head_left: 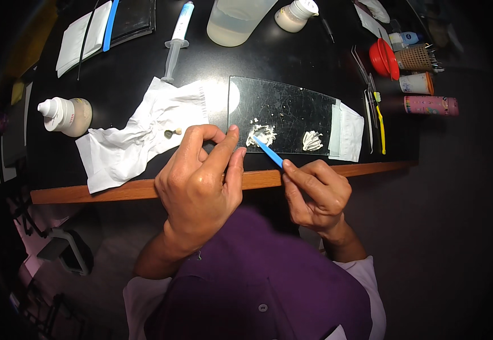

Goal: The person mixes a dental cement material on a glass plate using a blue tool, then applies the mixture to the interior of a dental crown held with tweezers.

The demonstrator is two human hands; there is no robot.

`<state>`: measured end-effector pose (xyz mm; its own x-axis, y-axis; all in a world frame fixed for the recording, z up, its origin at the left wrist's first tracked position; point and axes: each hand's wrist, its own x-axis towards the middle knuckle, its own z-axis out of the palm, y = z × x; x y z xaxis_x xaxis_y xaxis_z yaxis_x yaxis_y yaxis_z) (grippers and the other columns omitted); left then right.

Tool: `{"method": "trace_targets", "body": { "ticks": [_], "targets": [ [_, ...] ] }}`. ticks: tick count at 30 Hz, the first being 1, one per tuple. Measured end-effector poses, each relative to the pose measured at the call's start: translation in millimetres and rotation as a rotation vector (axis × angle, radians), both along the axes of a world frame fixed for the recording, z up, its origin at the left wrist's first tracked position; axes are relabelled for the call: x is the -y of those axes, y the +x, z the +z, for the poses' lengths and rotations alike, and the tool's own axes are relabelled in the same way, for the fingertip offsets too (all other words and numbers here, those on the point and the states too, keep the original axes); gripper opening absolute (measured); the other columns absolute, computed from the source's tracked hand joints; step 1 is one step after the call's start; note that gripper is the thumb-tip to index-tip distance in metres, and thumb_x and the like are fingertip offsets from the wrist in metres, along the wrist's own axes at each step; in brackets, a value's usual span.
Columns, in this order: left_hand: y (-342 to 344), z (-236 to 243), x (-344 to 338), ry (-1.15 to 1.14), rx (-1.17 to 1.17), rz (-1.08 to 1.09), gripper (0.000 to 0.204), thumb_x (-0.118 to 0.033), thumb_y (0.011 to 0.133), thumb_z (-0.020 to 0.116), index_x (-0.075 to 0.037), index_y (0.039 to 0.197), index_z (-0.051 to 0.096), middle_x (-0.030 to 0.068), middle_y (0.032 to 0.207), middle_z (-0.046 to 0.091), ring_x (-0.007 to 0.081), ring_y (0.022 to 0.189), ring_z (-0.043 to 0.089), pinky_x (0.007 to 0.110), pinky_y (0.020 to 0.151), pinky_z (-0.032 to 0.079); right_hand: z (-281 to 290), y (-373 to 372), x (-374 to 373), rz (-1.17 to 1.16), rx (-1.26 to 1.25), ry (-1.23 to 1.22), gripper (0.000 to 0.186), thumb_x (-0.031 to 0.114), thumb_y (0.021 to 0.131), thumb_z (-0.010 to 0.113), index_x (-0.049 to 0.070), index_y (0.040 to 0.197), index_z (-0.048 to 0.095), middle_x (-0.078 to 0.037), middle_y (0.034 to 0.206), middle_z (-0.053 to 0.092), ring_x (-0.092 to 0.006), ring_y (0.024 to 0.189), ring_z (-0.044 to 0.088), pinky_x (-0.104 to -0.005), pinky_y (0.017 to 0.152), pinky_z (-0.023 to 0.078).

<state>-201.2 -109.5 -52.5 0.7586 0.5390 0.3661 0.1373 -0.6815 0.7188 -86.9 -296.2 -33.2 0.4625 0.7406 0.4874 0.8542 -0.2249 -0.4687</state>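
Observation:
My right hand (316, 192) grips a thin blue spatula (269, 152) whose tip touches a smeared blob of white paste (262, 135) on a glass slab (283, 110). A second white paste blob (312, 140) lies to the right on the same slab. My left hand (201, 175) hovers at the slab's near left corner, thumb and forefinger pinched together; whether something small sits between them I cannot see. A crumpled white tissue (139, 136) with a small dark-tipped object (173, 133) lies left of the slab.
On the black bench: a white squeeze bottle (65, 115) at left, a syringe (177, 39), a clear container (238, 20), a small white jar (295, 14), a red cup (383, 58), several instruments (374, 113), and a folded white pad (349, 131). The wooden bench edge (116, 191) runs in front.

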Motion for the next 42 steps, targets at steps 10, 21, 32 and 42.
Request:
{"method": "trace_targets", "body": {
  "ticks": [10,21,32,42],
  "targets": [
    [2.7,3.8,-2.2,0.022,0.010,0.008,0.035,-0.003,0.078,0.090,-0.003,0.113,0.083,0.0045,0.097,0.067,0.0137,0.057,0.046,0.031,0.055,0.041,-1.8,9.9,0.1,0.035,0.011,0.027,0.034,-0.010,0.074,0.083,-0.004,0.107,0.083,-0.006,0.069,0.064,-0.0133,0.052,0.060,-0.0260,0.044,0.042],
    [0.3,44.1,-28.2,0.025,0.173,-0.068,0.030,0.001,0.087,0.083,0.000,0.117,0.079,0.0104,0.100,0.070,0.0150,0.069,0.061,0.028,0.058,0.048,-4.1,13.4,8.5,0.044,-0.094,0.097,0.026,-0.009,0.080,0.081,-0.006,0.105,0.082,-0.008,0.071,0.064,-0.0133,0.054,0.061,-0.0270,0.046,0.043],
    [127.9,54.1,-120.3,0.355,0.007,0.068,0.101,-0.054,0.075,0.097,0.007,0.146,0.058,0.0288,0.127,0.073,0.0372,0.119,0.074,0.045,0.104,0.059,-3.5,20.2,6.6,0.023,-0.287,0.202,0.024,-0.008,0.082,0.080,-0.005,0.105,0.083,-0.011,0.071,0.066,-0.0150,0.057,0.062,-0.0287,0.052,0.045],
    [133.2,70.2,-110.1,0.210,0.240,-0.017,0.061,-0.024,0.079,0.099,0.001,0.126,0.070,0.0150,0.110,0.080,0.0212,0.100,0.079,0.038,0.091,0.064,-11.1,18.0,8.6,0.049,-0.197,0.192,0.021,-0.010,0.078,0.081,-0.003,0.098,0.084,-0.007,0.069,0.063,-0.0137,0.055,0.059,-0.0283,0.049,0.043]
  ]
}}
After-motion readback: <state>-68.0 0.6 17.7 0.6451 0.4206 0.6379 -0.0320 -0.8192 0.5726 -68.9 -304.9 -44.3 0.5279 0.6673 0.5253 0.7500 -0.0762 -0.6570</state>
